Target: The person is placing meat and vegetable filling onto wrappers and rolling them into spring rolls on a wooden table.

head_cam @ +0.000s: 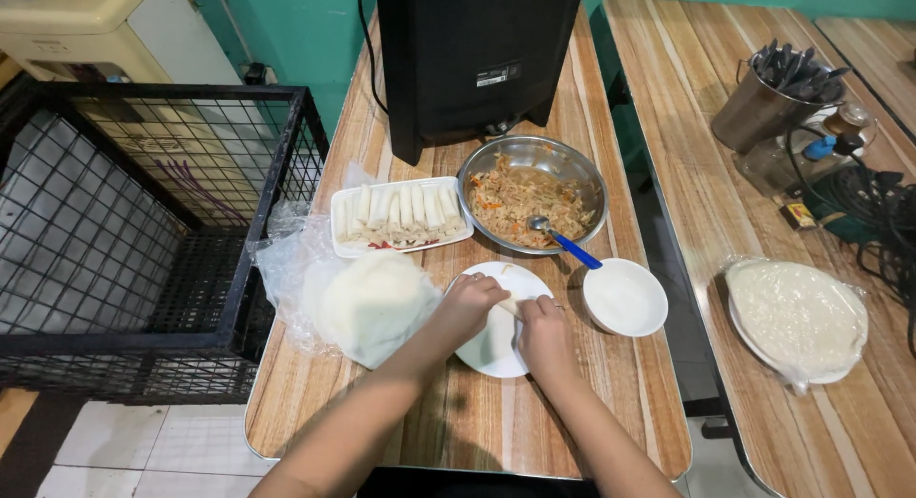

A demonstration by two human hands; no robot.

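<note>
Wrapper roll (509, 305), pale and thin, lies pinched between two bare hands over a white plate (487, 350), so the plate catches anything that spills. Fingers of the left hand (468, 302) curl down onto the roll's left end, pressing it flat against the plate. Fingers of the right hand (541, 331) close on its right end, knuckles up. Both hands grasp the roll; neither is slack.

Just right of the right fingers sits a small white bowl (625, 296), close enough for a fingertip dip. Beyond the fingers, a steel bowl of shredded vegetable filling (531, 195) holds a spoon with a blue handle (565, 240) that points back toward the hands. Beyond and left of it, a white tray (401, 215) carries finished rolls laid side by side. Left of the left fingers, a stack of round wrappers (374, 302) rests on opened clear plastic. Far to the right, on a second table, lies another wrapped stack (798, 317). A black wire crate (143, 231) stands far left.
</note>
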